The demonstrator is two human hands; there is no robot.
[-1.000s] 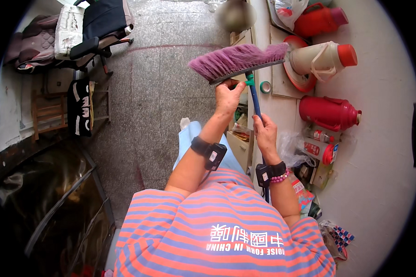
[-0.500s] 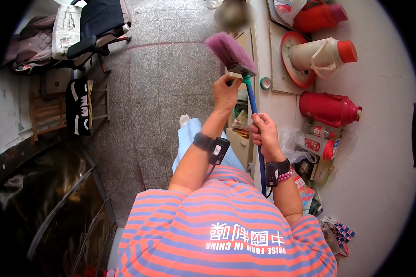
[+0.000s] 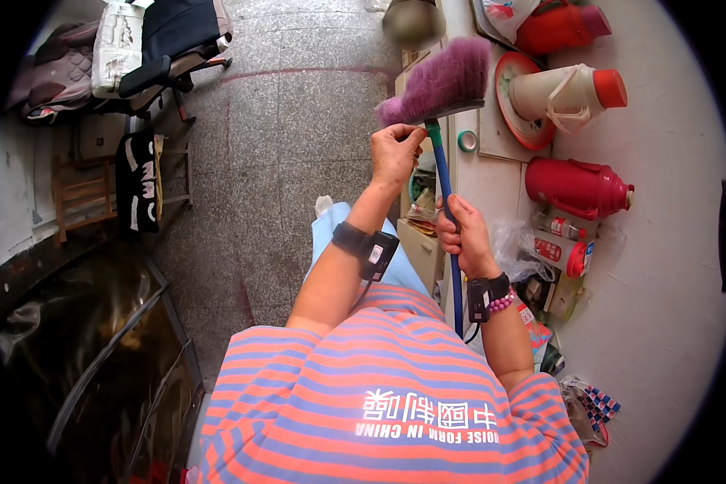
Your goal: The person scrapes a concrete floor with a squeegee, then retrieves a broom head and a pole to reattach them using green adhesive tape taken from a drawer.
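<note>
A broom with purple bristles [image 3: 448, 77] is held up in front of me, its head uppermost and seen broadside. My right hand [image 3: 464, 234] is wrapped round its blue handle [image 3: 443, 173], about midway along the visible length. Green wrapping [image 3: 434, 133] circles the neck just under the broom head. Beside that neck, my left hand [image 3: 394, 153] has thumb and fingers pinched together; whatever they hold is too small to make out. A roll of green tape [image 3: 467, 141] lies on the white counter [image 3: 486, 181] to the right of the handle.
Several vacuum flasks stand or lie along the right, including a red one [image 3: 577, 188] and a cream one [image 3: 552, 93] by a round tray [image 3: 504, 97]. A clear plastic bag [image 3: 512, 246] sits nearer. At left are an office chair [image 3: 173, 60] and a wooden stool [image 3: 85, 198].
The broom has turned about its handle, so its head now shows broadside and has swung to the right. My left hand stays by the neck; my right hand keeps its grip.
</note>
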